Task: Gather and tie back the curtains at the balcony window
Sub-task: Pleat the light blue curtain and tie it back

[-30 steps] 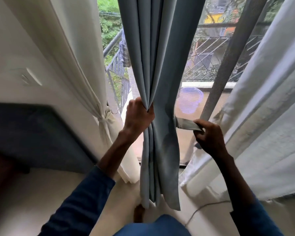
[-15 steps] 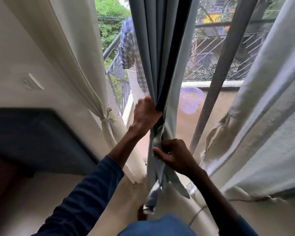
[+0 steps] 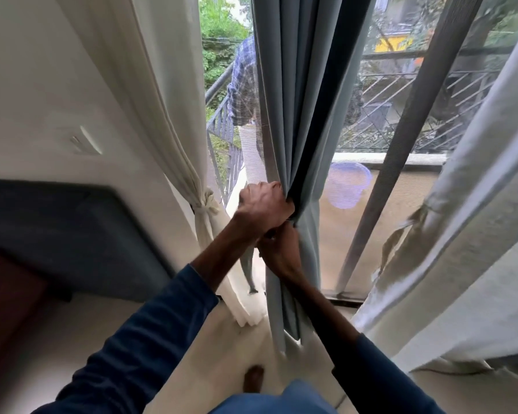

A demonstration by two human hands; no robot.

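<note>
Left grip (image 3: 263, 204) clenches the gathered grey curtain (image 3: 299, 115) mid-height; right grip (image 3: 281, 253) clasps it just below. Cloth looks soft and light, best held at that bunched waist.

The left hand (image 3: 265, 208) is fisted round the curtain (image 3: 296, 115), knuckles up. The right hand (image 3: 280, 253) sits just beneath, touching it, fingers curled into the same folds. Both forearms are bare, reaching out of blue sleeves (image 3: 126, 348).

Head-worn, downward, near grey curtain (image 3: 299, 115)
</note>
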